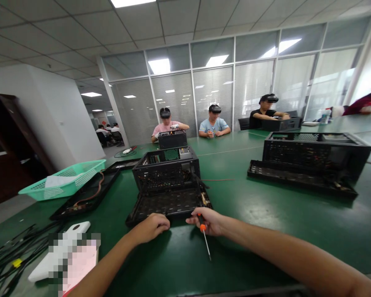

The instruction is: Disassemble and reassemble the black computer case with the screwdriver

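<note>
My right hand is closed around a screwdriver with a black and orange handle. Its metal shaft slants down toward the near side of the table. My left hand, fingers curled in, rests by the near edge of a black case front panel; nothing shows in it. Behind that panel stands an opened black computer case, with a green board and a silver part visible at its top. Several cables and connectors lie at the panel's right end, just beyond my right hand.
A mint-green basket and a black panel with a brown cable lie at left. Black cables, a white device and a pink sheet are nearer. Another case stands right. Several people sit across the green table.
</note>
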